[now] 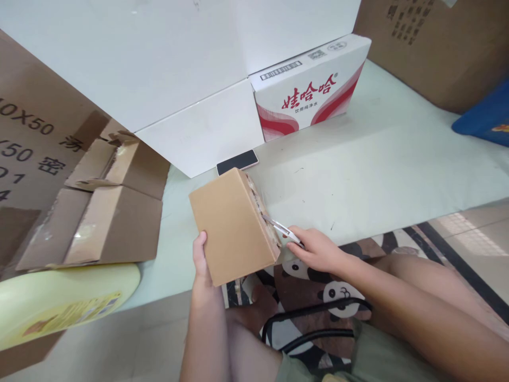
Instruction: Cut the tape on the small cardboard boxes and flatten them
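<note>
A small brown cardboard box is held tilted over the table's front edge. My left hand grips its left side, with the thumb on the near face and the other fingers hidden behind it. In my right hand is a white utility knife, closed in the fingers. The blade tip touches the right side of the box, where the seam looks torn and ragged. Just behind the box, a dark-screened phone lies on the table.
Large white boxes and a red-and-white carton stand at the back of the pale green table. Opened brown cartons and a pale yellow bottle are at left. A blue object sits at right.
</note>
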The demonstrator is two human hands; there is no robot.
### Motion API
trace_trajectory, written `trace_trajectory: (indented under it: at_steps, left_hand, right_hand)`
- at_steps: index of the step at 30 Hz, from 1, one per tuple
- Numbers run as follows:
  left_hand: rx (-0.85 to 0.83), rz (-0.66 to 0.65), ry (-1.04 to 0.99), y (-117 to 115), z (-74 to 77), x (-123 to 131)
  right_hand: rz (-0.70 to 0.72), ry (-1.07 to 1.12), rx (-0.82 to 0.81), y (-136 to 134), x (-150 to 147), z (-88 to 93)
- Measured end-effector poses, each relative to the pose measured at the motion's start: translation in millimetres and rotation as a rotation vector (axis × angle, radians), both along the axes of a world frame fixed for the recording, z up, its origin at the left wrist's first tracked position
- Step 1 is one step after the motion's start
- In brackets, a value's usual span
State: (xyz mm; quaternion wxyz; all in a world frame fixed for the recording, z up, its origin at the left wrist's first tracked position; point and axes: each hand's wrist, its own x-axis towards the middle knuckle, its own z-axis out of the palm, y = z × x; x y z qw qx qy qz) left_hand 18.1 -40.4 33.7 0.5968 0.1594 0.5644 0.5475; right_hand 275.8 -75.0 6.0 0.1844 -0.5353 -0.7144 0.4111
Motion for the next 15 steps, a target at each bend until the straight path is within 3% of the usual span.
trace_trajectory:
  at_steps: [15]
  left_hand:
    - [0.016,-0.034,0.019,-0.6,-1.8,-1.4]
  right_hand:
    - [0.006,-0.01,-0.006,0.1,0.5,-0.9]
